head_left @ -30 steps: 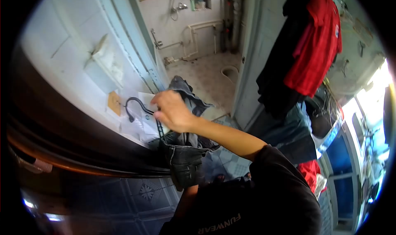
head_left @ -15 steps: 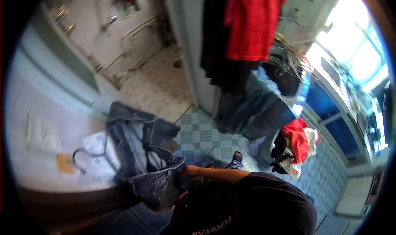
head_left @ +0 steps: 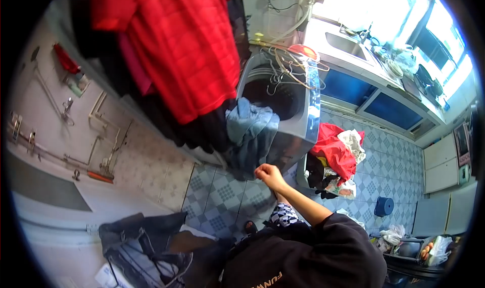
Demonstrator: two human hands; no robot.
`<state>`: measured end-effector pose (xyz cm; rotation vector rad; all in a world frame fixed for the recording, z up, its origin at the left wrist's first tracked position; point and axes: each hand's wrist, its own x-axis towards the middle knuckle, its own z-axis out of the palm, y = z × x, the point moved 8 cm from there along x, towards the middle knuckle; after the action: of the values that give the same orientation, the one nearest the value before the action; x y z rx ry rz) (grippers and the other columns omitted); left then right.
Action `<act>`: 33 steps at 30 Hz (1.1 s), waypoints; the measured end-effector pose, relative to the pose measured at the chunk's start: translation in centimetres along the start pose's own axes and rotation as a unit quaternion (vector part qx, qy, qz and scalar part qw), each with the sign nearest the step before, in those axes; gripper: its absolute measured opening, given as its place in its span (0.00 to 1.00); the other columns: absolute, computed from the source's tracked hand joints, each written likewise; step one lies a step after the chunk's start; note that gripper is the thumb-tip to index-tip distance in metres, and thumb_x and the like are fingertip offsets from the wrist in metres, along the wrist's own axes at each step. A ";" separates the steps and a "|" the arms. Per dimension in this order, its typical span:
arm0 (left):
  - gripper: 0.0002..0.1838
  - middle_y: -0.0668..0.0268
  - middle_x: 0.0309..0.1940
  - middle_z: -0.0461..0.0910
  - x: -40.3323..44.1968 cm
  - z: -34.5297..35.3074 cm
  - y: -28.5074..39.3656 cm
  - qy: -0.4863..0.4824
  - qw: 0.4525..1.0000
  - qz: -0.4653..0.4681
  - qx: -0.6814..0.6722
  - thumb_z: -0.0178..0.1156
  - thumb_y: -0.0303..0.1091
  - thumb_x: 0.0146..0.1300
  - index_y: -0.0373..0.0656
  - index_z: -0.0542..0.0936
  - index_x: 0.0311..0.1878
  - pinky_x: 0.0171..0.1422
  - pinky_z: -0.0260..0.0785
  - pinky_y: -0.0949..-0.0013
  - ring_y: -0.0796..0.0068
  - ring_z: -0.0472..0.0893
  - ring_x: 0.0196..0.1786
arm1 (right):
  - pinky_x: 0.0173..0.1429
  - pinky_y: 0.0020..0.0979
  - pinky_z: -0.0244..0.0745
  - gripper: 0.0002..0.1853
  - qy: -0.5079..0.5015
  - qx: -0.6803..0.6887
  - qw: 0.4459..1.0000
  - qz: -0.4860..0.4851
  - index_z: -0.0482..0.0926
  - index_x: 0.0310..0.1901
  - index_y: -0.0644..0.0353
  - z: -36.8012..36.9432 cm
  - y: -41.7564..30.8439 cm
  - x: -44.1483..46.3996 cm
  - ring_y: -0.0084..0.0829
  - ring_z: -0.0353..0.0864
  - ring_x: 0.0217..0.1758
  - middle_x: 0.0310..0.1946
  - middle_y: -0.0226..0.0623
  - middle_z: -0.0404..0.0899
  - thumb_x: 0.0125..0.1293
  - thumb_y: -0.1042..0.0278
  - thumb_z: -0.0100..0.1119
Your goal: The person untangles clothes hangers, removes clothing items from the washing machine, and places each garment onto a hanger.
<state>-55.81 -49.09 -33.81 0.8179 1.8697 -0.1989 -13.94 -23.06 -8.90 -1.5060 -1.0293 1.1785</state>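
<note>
My right hand (head_left: 270, 176) is in front of my body, over the tiled floor, its fingers curled loosely with nothing visible in them. Just beyond it, blue denim clothing (head_left: 252, 126) hangs over the front edge of an open top-loading washing machine (head_left: 295, 144). Dark grey denim clothing (head_left: 146, 247) is at the lower left, beside my body. My left hand is hidden from view, so its hold on the dark denim cannot be seen.
Red and black shirts (head_left: 187, 50) hang at the upper left. Wire hangers (head_left: 285, 68) lie on the washing machine. A basket (head_left: 302, 174) heaped with clothes stands beside it. A blue stool (head_left: 384, 206) is on the floor, and a sink (head_left: 346, 45) is at the back.
The view has swung right towards the washing machine. My right hand has left the dark denim and moved towards the machine. The dark denim now appears lower left.
</note>
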 end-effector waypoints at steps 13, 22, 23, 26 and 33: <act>0.18 0.52 0.48 0.73 -17.2 -8.9 49.6 0.432 0.742 0.500 -0.112 0.50 0.19 0.54 0.33 0.72 0.50 0.58 0.65 0.61 0.56 0.74 0.51 | 0.46 0.37 0.68 0.09 0.311 -0.379 0.831 -0.261 0.77 0.35 0.58 -25.9 -15.9 22.0 0.38 0.72 0.41 0.34 0.37 0.73 0.50 0.72 0.59; 0.13 0.57 0.44 0.76 -25.8 -3.4 69.6 0.273 0.690 0.665 -0.081 0.53 0.21 0.52 0.37 0.76 0.42 0.57 0.63 0.60 0.57 0.74 0.48 | 0.39 0.35 0.70 0.08 0.188 -0.647 0.724 -0.149 0.74 0.37 0.60 -26.1 -12.3 33.6 0.33 0.75 0.41 0.37 0.40 0.72 0.55 0.70 0.53; 0.13 0.58 0.43 0.76 -25.0 -2.7 70.9 0.257 0.705 0.656 -0.089 0.53 0.20 0.51 0.38 0.76 0.42 0.57 0.63 0.61 0.57 0.74 0.48 | 0.37 0.34 0.74 0.07 0.201 -0.630 0.738 -0.137 0.76 0.35 0.62 -26.5 -12.0 33.7 0.35 0.75 0.43 0.40 0.42 0.71 0.55 0.70 0.53; 0.15 0.58 0.42 0.76 -19.7 -0.4 74.7 0.168 0.781 0.591 -0.112 0.55 0.20 0.50 0.38 0.76 0.43 0.55 0.65 0.64 0.60 0.74 0.48 | 0.38 0.33 0.75 0.08 0.182 -0.634 0.725 -0.195 0.79 0.33 0.62 -27.3 -12.1 33.8 0.37 0.73 0.46 0.43 0.43 0.70 0.55 0.70 0.53; 0.43 0.41 0.58 0.65 -7.8 3.6 81.6 0.182 0.842 0.486 -0.150 0.67 0.43 0.49 0.29 0.59 0.62 0.66 0.57 0.59 0.50 0.66 0.61 | 0.43 0.37 0.72 0.09 0.151 -0.591 0.751 -0.253 0.77 0.30 0.61 -28.8 -16.2 31.9 0.41 0.71 0.47 0.44 0.47 0.70 0.55 0.64 0.56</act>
<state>-0.86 7.21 -10.32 1.5352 1.5192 0.9198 19.19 6.20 3.56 -1.9940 -1.9391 -0.2757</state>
